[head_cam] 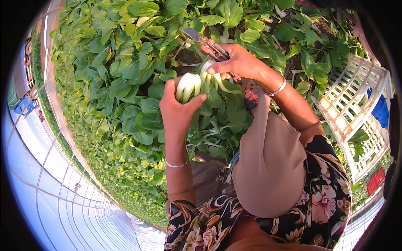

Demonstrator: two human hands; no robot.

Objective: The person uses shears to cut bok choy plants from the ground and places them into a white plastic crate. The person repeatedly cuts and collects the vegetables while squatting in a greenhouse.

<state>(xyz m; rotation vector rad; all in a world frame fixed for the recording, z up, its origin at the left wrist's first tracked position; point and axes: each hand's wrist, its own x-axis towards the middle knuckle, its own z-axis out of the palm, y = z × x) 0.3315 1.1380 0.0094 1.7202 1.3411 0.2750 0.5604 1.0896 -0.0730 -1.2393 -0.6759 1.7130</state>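
My left hand (179,110) holds a bok choy head (188,86) by its white base, which faces up and away from me. Just beside it, my right hand (242,61) grips a red-and-black snap-off utility knife (214,49). The blade extends up to the left, clear of both bok choy. The thumb and fingers of that same hand also pinch a second bok choy (206,69) with pale stalks. Its leaves hang down between my hands and hide part of the ground. Growing bok choy plants (128,62) lie beyond my left hand.
To the right, white slatted plastic crates (351,94) stand, with blue material (380,108) and some leaves visible through them. A red crate (375,181) is farther back. Soil (185,59) shows between plants. Curved greenhouse ribs (47,163) and a blue vehicle (25,105) are at left.
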